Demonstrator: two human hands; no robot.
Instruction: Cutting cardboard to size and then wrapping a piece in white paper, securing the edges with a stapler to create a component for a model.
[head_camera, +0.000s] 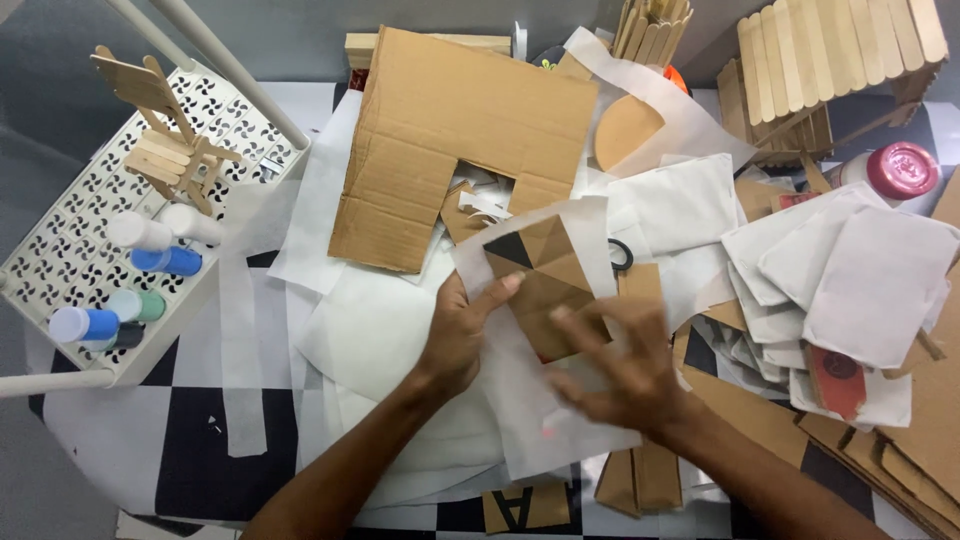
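Folded cardboard piece (545, 285) with triangle facets lies on white paper sheet (530, 400), table centre. Left hand (462, 335) clamped on left edge, thumb on top, steadying. Right hand (625, 365) blurred, fingers spread above piece; grip cannot be told.

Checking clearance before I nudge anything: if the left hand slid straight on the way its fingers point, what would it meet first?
The left hand points up and right, over the folded brown card piece it already touches. Beyond that comes the big notched cardboard sheet, probably, since depth is unclear.
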